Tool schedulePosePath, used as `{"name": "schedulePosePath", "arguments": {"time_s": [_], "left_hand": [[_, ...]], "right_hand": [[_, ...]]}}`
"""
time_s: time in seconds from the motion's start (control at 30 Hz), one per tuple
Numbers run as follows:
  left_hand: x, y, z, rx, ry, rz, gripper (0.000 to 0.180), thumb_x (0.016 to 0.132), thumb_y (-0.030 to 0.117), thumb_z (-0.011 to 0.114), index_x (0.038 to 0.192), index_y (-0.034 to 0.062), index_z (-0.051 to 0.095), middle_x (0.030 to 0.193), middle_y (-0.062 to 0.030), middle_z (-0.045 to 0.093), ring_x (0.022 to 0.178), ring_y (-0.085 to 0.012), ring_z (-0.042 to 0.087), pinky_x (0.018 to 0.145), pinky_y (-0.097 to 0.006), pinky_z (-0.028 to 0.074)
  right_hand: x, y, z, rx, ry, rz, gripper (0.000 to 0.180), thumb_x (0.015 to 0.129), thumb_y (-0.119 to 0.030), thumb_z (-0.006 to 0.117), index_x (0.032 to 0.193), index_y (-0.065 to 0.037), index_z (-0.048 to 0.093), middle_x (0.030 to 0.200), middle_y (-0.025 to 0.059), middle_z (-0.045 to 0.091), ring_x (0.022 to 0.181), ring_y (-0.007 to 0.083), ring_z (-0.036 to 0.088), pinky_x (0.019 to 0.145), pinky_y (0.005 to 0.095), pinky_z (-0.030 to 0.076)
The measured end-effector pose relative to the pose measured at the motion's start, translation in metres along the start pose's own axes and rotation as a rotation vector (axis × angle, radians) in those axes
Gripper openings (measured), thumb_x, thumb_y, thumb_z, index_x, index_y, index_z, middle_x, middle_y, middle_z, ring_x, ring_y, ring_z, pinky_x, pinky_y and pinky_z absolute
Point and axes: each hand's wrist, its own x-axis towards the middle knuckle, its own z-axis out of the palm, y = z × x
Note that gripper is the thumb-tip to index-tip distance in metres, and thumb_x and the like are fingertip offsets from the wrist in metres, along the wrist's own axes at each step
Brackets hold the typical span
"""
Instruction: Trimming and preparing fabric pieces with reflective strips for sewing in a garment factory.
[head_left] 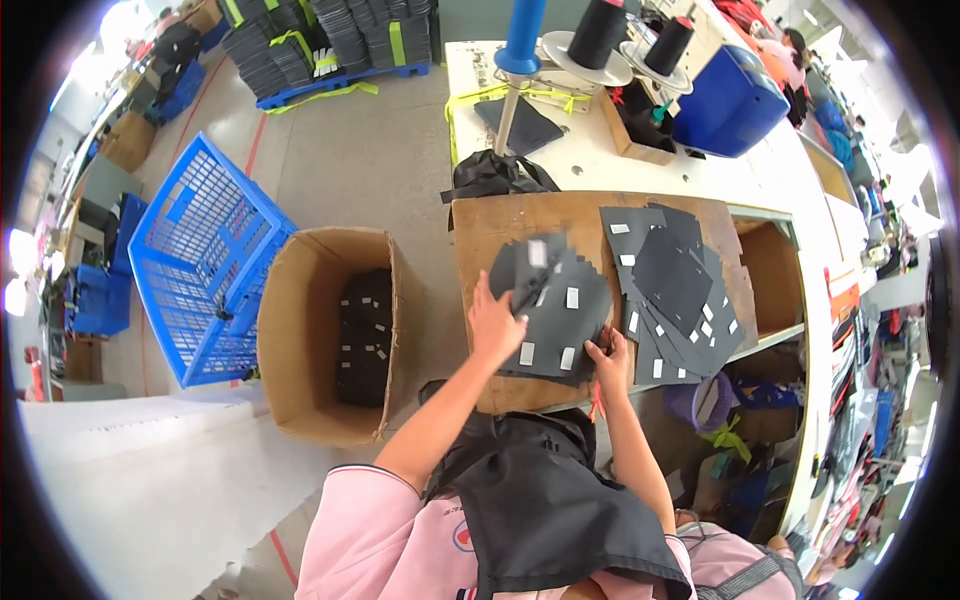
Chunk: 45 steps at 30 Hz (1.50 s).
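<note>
On a brown board lies a fanned stack of flat black panels [588, 300] with small white labels. My left hand [493, 325] is closed on the near left edge of a black panel [520, 262], which is lifted and blurred by motion. At the stack's near right corner, my right hand [610, 362] pinches the edge of the panels between thumb and fingers. A thin red item [597, 402] shows below that palm; its kind is unclear. Right of the stack, a second spread pile of black labelled panels [675, 290] overlaps itself untidily.
Left of the board stands an open cardboard box [278, 340] with black labelled pieces inside. Beyond it leans a blue plastic crate [185, 250]. A white table [640, 178] behind carries thread cones [598, 35], a wooden tray [625, 135] and a blue bin [730, 100].
</note>
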Motion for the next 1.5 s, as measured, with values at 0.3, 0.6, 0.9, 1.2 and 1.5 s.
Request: {"name": "schedulePosePath", "arguments": {"time_s": [0.3,0.6,0.9,1.2,1.5], "left_hand": [[0.029,0.002,-0.014,-0.144,-0.286,-0.158,0.050,0.065,0.024,0.070,0.111,0.0060,0.058,0.096,-0.0175,0.061,0.099,-0.0352,0.054,0.089,-0.041,0.044],[-0.020,0.021,-0.054,-0.518,-0.167,-0.191,0.038,0.076,0.014,0.063,0.112,0.0033,0.056,0.098,-0.0222,0.061,0.092,-0.0387,0.057,0.077,-0.044,0.046],[-0.096,-0.080,-0.158,-1.404,0.370,-0.748,0.040,0.069,0.005,0.073,0.104,-0.0042,0.057,0.099,-0.0125,0.062,0.087,-0.0227,0.060,0.080,-0.037,0.047],[-0.173,-0.330,-0.135,-1.126,0.644,-1.277,0.055,0.072,-0.001,0.068,0.122,0.0008,0.045,0.120,-0.0096,0.053,0.106,-0.0277,0.053,0.088,-0.044,0.045],[-0.056,-0.182,-0.070,-0.023,0.669,-0.360,0.061,0.068,-0.004,0.065,0.125,-0.0027,0.043,0.131,-0.0181,0.039,0.117,-0.0318,0.042,0.096,-0.041,0.038]], "right_hand": [[-0.002,0.008,0.005,-0.054,-0.031,-0.038,0.053,0.072,-0.004,0.070,0.120,0.001,0.047,0.104,0.0064,0.053,0.096,0.0158,0.051,0.085,0.0279,0.042],[-0.003,0.005,-0.014,0.029,-0.074,0.023,0.041,0.078,-0.002,0.065,0.117,-0.002,0.050,0.100,0.0029,0.056,0.069,0.0093,0.055,0.048,0.0192,0.038],[-0.057,-0.030,-0.003,0.109,-0.127,0.112,0.027,0.086,-0.007,0.057,0.113,-0.005,0.052,0.099,0.0045,0.059,0.064,0.0068,0.057,0.036,0.0153,0.028],[-0.085,-0.030,0.006,0.161,-0.085,0.175,0.021,0.084,-0.007,0.058,0.104,-0.001,0.056,0.079,0.0005,0.055,0.056,0.0061,0.051,0.040,0.0197,0.032],[-0.097,-0.017,-0.041,0.300,0.064,0.331,0.017,0.090,-0.018,0.053,0.093,-0.003,0.061,0.051,-0.0092,0.034,0.041,0.0013,0.028,0.039,0.0196,0.023]]}}
